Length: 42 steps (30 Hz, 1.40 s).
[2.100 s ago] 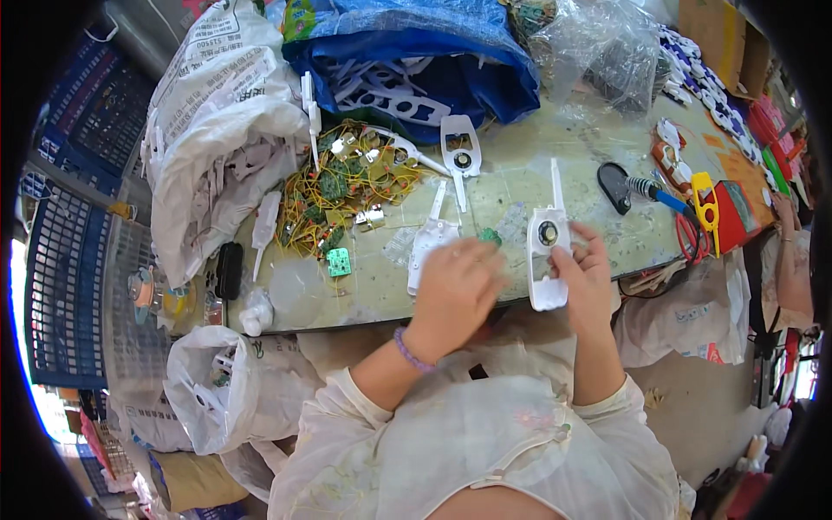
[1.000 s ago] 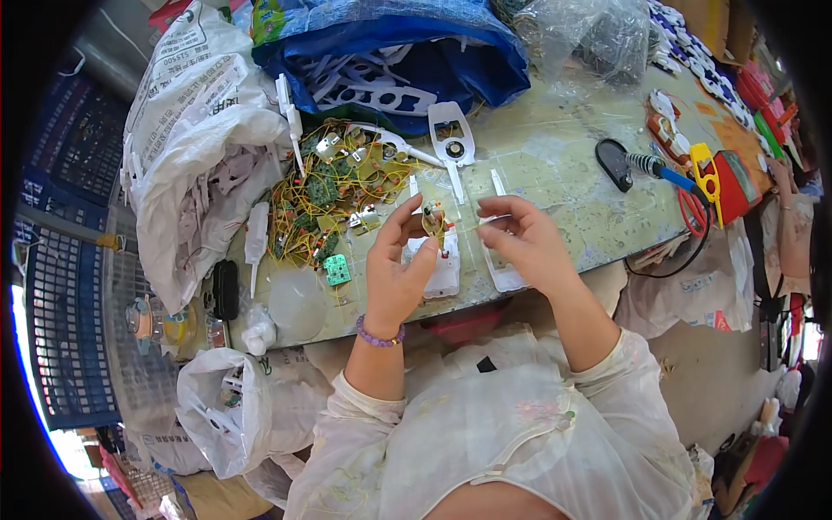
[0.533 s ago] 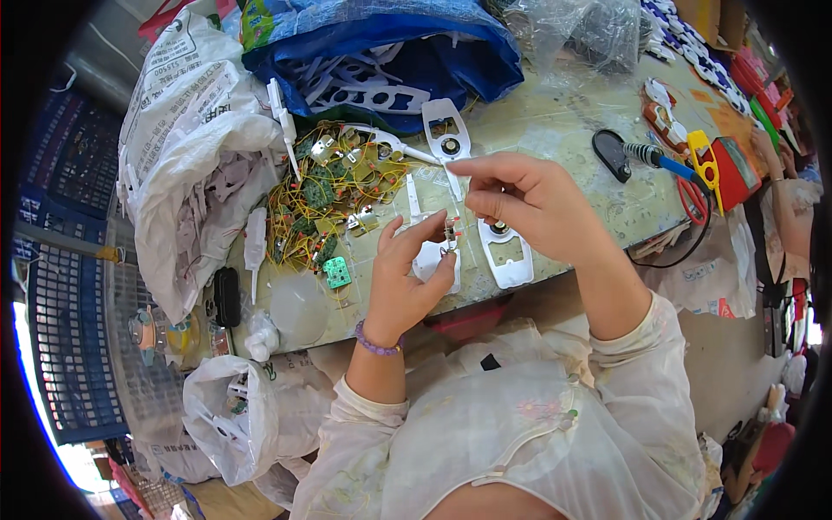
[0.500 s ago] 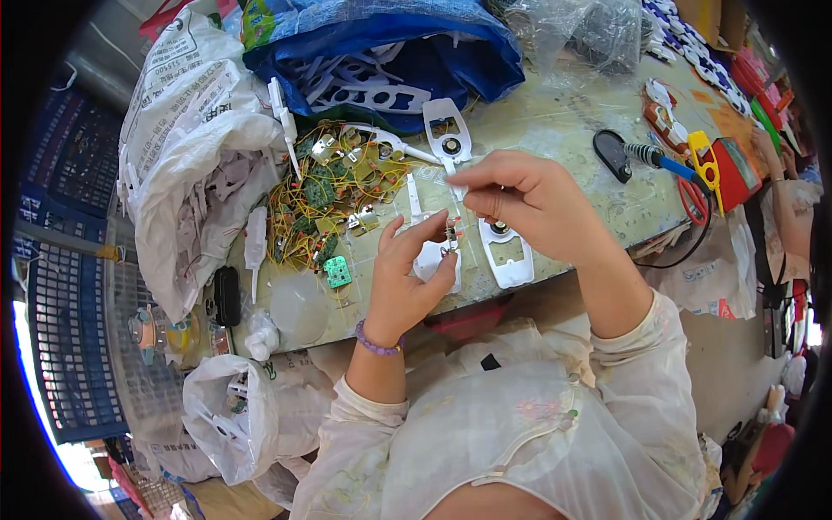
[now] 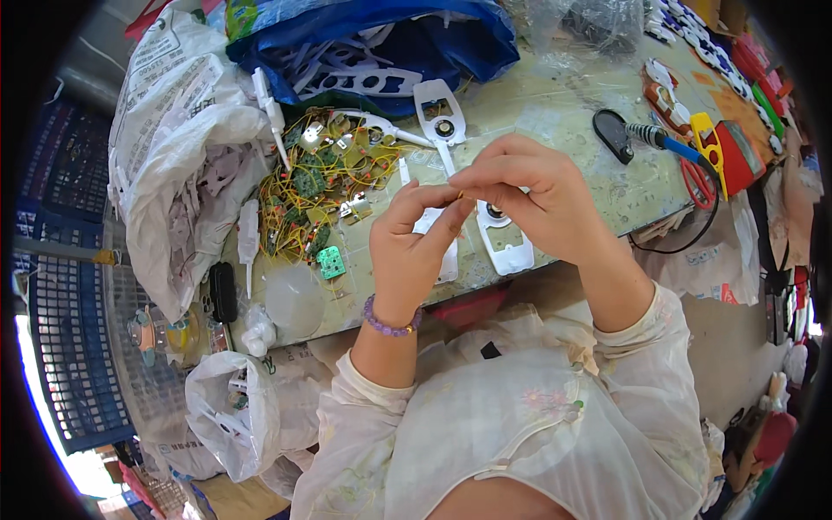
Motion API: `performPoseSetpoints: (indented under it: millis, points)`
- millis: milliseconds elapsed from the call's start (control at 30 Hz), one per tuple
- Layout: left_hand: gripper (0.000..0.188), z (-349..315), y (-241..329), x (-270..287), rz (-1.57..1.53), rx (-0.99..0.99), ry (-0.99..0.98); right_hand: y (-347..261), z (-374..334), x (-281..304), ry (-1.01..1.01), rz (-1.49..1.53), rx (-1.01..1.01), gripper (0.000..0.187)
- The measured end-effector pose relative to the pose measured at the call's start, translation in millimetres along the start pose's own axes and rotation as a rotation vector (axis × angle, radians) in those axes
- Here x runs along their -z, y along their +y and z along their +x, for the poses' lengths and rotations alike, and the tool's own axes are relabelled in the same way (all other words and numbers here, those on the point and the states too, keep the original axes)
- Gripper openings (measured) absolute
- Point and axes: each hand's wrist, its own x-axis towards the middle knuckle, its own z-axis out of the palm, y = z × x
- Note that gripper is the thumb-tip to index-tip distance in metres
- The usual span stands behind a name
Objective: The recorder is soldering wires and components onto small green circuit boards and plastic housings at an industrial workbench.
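My left hand [image 5: 412,234], with a purple bead bracelet at the wrist, is closed in a pinch over the table's near edge. A small electronic part, mostly hidden now, sits between its fingertips; a bit of yellow shows there. My right hand [image 5: 542,195] meets it fingertip to fingertip, pinching something too small to make out. Beneath the hands lie white plastic housings, one of them a paddle-shaped housing [image 5: 510,257] with a round dark fitting. Farther off rests a similar white housing [image 5: 440,108]. Left of my hands spreads a pile of circuit boards with yellow wires [image 5: 308,184].
A blue woven bag [image 5: 368,39] of white plastic parts stands at the back, a white sack [image 5: 178,113] at the left. A green circuit board [image 5: 330,262] lies near the front. On the right are a soldering iron [image 5: 676,147] and a yellow-and-red tool [image 5: 711,152].
My right hand has come down and left to join the left fingertips. The small board seen in my left fingers is now mostly covered. The whole view has shifted slightly.
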Motion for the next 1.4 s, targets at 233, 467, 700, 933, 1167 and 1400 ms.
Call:
performPoseSetpoints:
  millis: [233,467,700,933,1167,1400]
  points:
    - [0.010,-0.3,-6.3,-14.2,-0.115,0.144,-0.110,5.6,-29.0,3.3,0.083,-0.027,-0.034,0.034]
    - [0.006,-1.9,4.7,-25.5,-0.406,0.351,-0.143,16.4,-37.5,3.2,0.143,0.007,0.022,0.034]
    - [0.007,-8.3,-2.0,-10.4,0.164,0.049,-0.148,51.4,-77.3,38.4,1.194,0.090,-0.211,0.036]
    - [0.006,-17.9,24.1,9.5,0.512,-0.159,-0.186,46.1,-75.6,106.4,1.150,-0.294,-0.328,0.045]
    - [0.004,-9.7,-9.4,-13.4,0.730,-0.230,-0.217,32.0,-76.1,115.7,0.987,-0.729,-0.364,0.028]
    - [0.005,0.0,-26.7,-30.9,0.795,-0.222,-0.212,-25.1,-127.5,127.3,1.173,-0.743,0.118,0.026]
